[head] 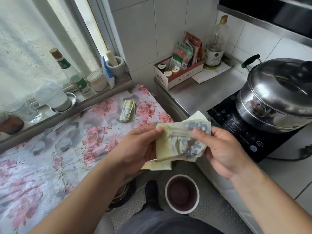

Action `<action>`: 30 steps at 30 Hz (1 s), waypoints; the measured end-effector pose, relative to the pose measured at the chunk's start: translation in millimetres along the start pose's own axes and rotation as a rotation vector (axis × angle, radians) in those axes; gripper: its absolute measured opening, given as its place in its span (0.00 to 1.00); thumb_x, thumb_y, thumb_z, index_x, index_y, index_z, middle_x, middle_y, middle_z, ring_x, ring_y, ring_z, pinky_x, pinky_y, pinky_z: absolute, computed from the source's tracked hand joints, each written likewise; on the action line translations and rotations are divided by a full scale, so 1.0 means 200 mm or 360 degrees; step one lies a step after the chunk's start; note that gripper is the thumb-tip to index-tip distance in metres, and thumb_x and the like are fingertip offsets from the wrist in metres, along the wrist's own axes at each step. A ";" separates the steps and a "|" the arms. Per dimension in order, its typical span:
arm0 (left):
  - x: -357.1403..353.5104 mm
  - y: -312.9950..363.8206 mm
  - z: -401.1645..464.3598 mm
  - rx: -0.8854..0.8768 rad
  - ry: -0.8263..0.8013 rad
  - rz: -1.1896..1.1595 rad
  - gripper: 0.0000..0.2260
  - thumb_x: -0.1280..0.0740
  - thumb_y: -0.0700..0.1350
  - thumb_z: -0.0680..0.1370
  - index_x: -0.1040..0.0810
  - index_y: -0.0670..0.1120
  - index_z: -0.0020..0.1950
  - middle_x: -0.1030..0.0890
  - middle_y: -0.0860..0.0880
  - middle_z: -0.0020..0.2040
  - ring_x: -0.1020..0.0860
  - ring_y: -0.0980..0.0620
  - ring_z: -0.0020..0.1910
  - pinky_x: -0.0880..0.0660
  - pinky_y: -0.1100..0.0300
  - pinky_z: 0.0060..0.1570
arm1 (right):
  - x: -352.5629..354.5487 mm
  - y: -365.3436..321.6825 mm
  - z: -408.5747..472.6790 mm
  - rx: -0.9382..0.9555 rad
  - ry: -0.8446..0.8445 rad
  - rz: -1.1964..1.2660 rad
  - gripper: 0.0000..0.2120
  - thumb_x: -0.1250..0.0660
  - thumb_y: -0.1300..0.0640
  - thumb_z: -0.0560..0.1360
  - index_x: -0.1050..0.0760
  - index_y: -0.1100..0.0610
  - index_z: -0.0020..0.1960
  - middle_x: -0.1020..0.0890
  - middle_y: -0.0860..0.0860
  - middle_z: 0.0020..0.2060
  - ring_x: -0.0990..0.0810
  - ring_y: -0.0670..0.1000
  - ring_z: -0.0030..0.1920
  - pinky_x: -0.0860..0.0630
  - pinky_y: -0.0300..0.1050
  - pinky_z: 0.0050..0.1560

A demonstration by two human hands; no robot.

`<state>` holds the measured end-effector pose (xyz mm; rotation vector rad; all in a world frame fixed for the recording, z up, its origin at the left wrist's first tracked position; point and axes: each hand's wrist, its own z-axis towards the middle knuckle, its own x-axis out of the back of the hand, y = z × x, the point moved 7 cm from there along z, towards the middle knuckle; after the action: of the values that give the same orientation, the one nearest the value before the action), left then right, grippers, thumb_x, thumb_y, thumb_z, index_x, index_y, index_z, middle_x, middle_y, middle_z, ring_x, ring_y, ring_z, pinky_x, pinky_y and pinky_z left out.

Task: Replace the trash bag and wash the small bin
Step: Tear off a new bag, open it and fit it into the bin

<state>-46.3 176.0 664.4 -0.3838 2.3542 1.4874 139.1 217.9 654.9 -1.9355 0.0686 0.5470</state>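
Note:
A folded pale green trash bag [170,146] with blue print hangs between my hands, partly spread. My left hand [140,146] pinches its left edge with thumb and fingers. My right hand [222,149] pinches its right side near the top. Below them on the floor stands the small round bin [182,194], white-rimmed, dark inside, with no liner in it. A second folded green bag [127,111] lies on the flowered tablecloth [59,149].
Bottles and jars [74,76] line the window sill at left. A steel pot [276,97] sits on a black induction cooker [239,132] at right. A box of seasonings [179,73] stands in the counter corner. My shoe [151,191] is beside the bin.

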 end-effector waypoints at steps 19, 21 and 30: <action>0.05 0.00 0.04 -0.0058 0.0124 -0.0093 0.12 0.35 0.46 0.80 0.15 0.41 0.51 0.15 0.39 0.48 0.15 0.45 0.44 0.16 0.50 0.45 | -0.28 0.16 -0.02 -0.0590 -0.0697 0.0711 0.45 0.42 0.27 0.74 0.37 0.60 0.77 0.34 0.64 0.75 0.36 0.65 0.75 0.45 0.64 0.77; 0.07 -0.03 0.06 -0.0091 0.0319 0.0156 0.12 0.37 0.47 0.82 0.14 0.44 0.48 0.15 0.39 0.45 0.16 0.46 0.43 0.17 0.48 0.44 | -0.34 0.25 -0.03 -0.0709 -0.0682 0.0746 0.44 0.44 0.26 0.75 0.37 0.57 0.78 0.34 0.62 0.76 0.37 0.64 0.76 0.44 0.62 0.77; 0.13 0.02 0.02 -0.0581 0.0606 0.1372 0.16 0.39 0.48 0.83 0.28 0.47 0.36 0.31 0.57 0.27 0.34 0.60 0.26 0.37 0.66 0.27 | -0.33 0.36 0.05 -0.0687 -0.0303 0.0672 0.22 0.44 0.51 0.82 0.24 0.63 0.68 0.22 0.64 0.65 0.24 0.64 0.66 0.31 0.62 0.70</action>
<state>-70.9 179.0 654.8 0.3729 2.6917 2.4187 55.4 183.6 617.1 -2.2884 0.2589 1.0973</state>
